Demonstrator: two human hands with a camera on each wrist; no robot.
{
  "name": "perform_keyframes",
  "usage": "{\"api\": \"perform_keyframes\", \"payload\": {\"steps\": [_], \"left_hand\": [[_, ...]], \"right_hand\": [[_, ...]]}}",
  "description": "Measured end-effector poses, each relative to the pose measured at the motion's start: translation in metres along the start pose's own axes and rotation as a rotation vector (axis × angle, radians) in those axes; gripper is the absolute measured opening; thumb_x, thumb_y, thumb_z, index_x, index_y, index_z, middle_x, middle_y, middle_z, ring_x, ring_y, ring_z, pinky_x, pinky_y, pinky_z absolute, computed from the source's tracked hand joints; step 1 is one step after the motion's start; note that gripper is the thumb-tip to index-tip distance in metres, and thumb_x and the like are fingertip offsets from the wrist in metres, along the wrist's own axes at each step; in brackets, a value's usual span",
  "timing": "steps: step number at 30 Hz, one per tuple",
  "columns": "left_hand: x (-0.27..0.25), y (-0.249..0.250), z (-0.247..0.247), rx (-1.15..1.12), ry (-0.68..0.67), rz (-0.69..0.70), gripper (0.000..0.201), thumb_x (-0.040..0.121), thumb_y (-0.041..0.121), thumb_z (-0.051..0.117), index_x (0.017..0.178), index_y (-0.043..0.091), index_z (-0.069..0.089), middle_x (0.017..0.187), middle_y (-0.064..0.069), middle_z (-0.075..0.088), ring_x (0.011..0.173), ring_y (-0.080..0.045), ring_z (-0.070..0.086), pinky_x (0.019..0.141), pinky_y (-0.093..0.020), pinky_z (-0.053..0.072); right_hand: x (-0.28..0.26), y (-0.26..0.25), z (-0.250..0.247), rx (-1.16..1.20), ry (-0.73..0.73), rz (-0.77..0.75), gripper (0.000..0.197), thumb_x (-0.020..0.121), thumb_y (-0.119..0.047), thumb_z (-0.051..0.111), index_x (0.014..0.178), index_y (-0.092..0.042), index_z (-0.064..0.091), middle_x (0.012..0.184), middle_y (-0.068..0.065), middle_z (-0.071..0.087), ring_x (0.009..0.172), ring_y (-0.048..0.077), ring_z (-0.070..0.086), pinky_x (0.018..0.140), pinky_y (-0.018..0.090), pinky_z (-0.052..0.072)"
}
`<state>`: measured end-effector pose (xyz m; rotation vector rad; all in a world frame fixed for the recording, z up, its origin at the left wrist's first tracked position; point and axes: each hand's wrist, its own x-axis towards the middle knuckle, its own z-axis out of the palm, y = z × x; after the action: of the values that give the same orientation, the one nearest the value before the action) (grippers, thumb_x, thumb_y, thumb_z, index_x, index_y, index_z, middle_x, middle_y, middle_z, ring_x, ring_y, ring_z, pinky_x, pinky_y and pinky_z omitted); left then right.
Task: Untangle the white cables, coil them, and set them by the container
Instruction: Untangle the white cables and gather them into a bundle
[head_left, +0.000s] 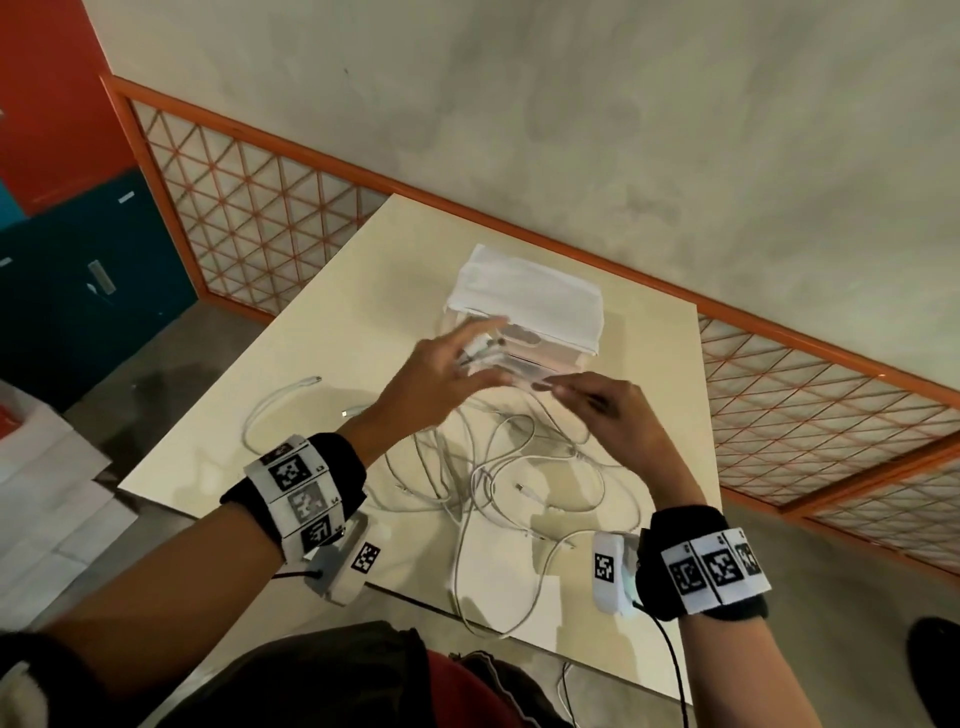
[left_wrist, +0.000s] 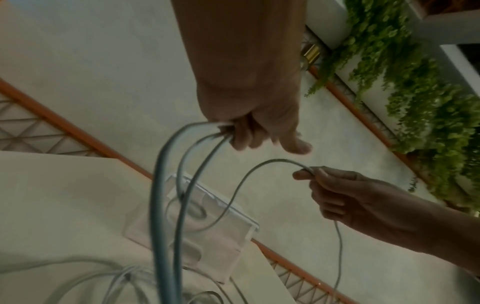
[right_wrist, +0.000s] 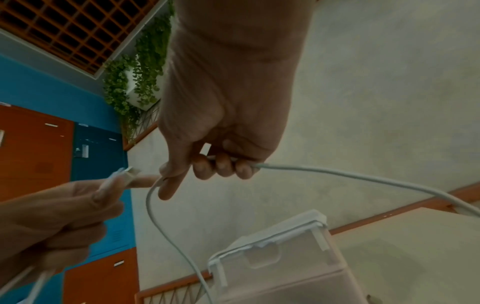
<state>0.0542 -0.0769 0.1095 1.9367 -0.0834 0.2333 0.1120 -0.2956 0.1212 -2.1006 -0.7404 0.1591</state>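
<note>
A tangle of white cables (head_left: 498, 473) lies on the cream table (head_left: 291, 364) in front of a clear plastic container (head_left: 540, 312) with a white lid. My left hand (head_left: 447, 369) is raised above the tangle and grips several cable strands (left_wrist: 182, 164), with a connector end (right_wrist: 128, 171) sticking out past its fingers. My right hand (head_left: 608, 405) is just to its right, fingers curled round one cable (right_wrist: 337, 174) that loops between both hands. One separate cable (head_left: 270, 405) lies loose on the table at the left.
The table's near edge (head_left: 467, 618) has a cable loop hanging over it. An orange lattice railing (head_left: 249, 208) runs behind the table, with blue and orange lockers (head_left: 67, 270) at the left. White paper (head_left: 47, 493) lies on the floor at the left.
</note>
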Motion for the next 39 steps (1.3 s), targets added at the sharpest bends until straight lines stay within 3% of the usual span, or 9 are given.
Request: {"api": "perform_keyframes", "payload": {"steps": [2,5,9,14,18,23,28,31,39], "left_hand": [[0.002,0.0,0.009,-0.007,-0.204,-0.044,0.026,0.08,0.033,0.071,0.104,0.036,0.063,0.095,0.009,0.07,0.081,-0.003,0.063,0.076,-0.019,0.047],[0.002,-0.01,0.016,0.089,-0.167,-0.035,0.015,0.084,0.032,0.067,0.074,0.039,0.058,0.066,0.006,0.061,0.057,-0.002,0.051,0.059,-0.02,0.037],[0.006,-0.024,-0.002,0.163,0.055,0.058,0.017,0.086,0.034,0.063,0.089,0.018,0.065,0.067,-0.009,0.067,0.054,-0.017,0.054,0.055,-0.029,0.041],[0.012,-0.019,-0.022,0.089,0.052,-0.07,0.024,0.081,0.037,0.07,0.098,0.023,0.059,0.075,0.011,0.061,0.062,0.001,0.054,0.062,-0.011,0.04],[0.009,-0.01,-0.013,0.013,0.023,-0.072,0.025,0.085,0.042,0.062,0.079,0.018,0.062,0.07,-0.006,0.062,0.061,-0.012,0.055,0.065,-0.03,0.043],[0.006,0.004,0.001,-0.226,-0.035,-0.096,0.034,0.096,0.03,0.047,0.062,0.032,0.043,0.045,0.012,0.036,0.038,-0.004,0.029,0.044,-0.023,0.025],[0.006,0.028,0.007,-0.432,-0.079,-0.064,0.03,0.094,0.036,0.041,0.069,0.02,0.036,0.05,0.006,0.02,0.041,-0.011,0.018,0.043,-0.029,0.018],[0.008,0.037,0.0,-0.433,-0.06,-0.027,0.032,0.09,0.043,0.041,0.07,0.018,0.033,0.062,-0.016,0.011,0.049,-0.023,0.011,0.041,-0.029,0.015],[0.008,0.011,-0.024,-0.138,0.05,0.017,0.037,0.097,0.031,0.046,0.063,0.023,0.032,0.047,0.013,0.026,0.041,-0.004,0.025,0.043,-0.016,0.024]], "right_hand": [[-0.001,-0.006,0.008,0.027,-0.062,0.0,0.018,0.09,-0.017,0.061,0.104,-0.021,0.073,0.101,-0.01,0.072,0.096,-0.009,0.062,0.083,0.008,0.043],[-0.002,-0.009,0.006,0.041,-0.044,0.014,0.018,0.091,-0.021,0.061,0.098,-0.013,0.075,0.086,-0.016,0.071,0.078,-0.005,0.062,0.071,0.008,0.042],[-0.011,0.016,-0.004,-0.061,-0.025,0.146,0.031,0.095,-0.033,0.053,0.075,-0.015,0.07,0.05,-0.009,0.038,0.053,0.01,0.031,0.055,0.024,0.028],[-0.023,0.062,-0.003,-0.27,-0.197,0.397,0.021,0.098,-0.019,0.047,0.099,-0.019,0.068,0.096,0.007,0.065,0.09,0.021,0.06,0.083,0.026,0.038],[-0.018,0.061,-0.004,-0.422,-0.506,0.628,0.08,0.086,-0.009,0.063,0.15,-0.017,0.014,0.149,0.015,0.029,0.136,0.029,0.035,0.105,0.033,0.033],[0.002,0.012,0.015,-0.152,-0.308,0.289,0.103,0.07,-0.041,0.079,0.149,-0.031,0.014,0.156,-0.006,0.015,0.142,0.009,0.018,0.115,0.031,0.022],[0.014,-0.031,0.062,-0.015,-0.488,0.08,0.068,0.069,-0.04,0.081,0.129,-0.027,0.053,0.131,-0.019,0.05,0.122,-0.003,0.043,0.112,0.024,0.032],[0.017,-0.023,0.089,-0.122,-0.482,-0.019,0.019,0.085,-0.037,0.066,0.09,-0.022,0.076,0.094,-0.019,0.072,0.101,0.001,0.061,0.111,0.043,0.033],[0.023,0.021,0.069,-0.159,-0.392,0.149,0.044,0.088,-0.041,0.062,0.049,-0.022,0.057,0.05,-0.002,0.064,0.05,0.003,0.057,0.059,0.021,0.043]]}}
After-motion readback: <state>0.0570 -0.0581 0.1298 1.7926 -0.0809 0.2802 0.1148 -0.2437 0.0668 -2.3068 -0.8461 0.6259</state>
